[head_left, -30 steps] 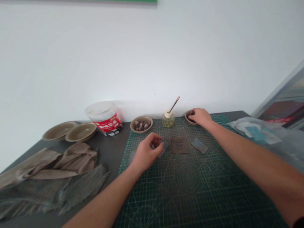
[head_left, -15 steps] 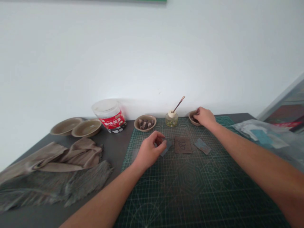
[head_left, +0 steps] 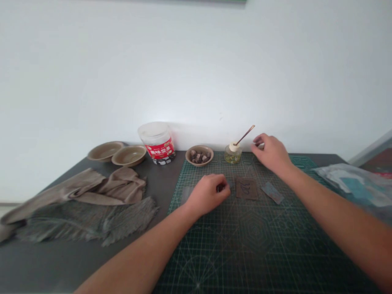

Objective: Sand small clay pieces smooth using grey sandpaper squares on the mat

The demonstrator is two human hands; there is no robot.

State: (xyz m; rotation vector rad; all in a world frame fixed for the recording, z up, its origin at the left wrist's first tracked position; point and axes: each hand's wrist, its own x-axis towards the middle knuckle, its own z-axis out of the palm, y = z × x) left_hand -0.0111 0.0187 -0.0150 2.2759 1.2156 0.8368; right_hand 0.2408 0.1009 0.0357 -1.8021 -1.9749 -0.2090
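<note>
My left hand is closed over the cutting mat, thumb and fingers curled together; what they hold, if anything, is hidden. Just right of it lies a brown square piece with dark markings. My right hand is raised near the wall at the back of the mat, its thumb and fingertips close together with a small gap behind them. I cannot make out what is between them. The small bowl seen there earlier is hidden behind this hand. A small greyish translucent piece lies in front of it.
A bowl of brown lumps and a glass jar with a stick stand along the wall. Farther left are a plastic tub, two bowls and crumpled cloth. Plastic bags lie right of the green mat.
My right hand has come out of the small bowl and shifted left relative to it. My left hand's fingers have curled tighter. The view has turned left, so everything appears farther right.
</note>
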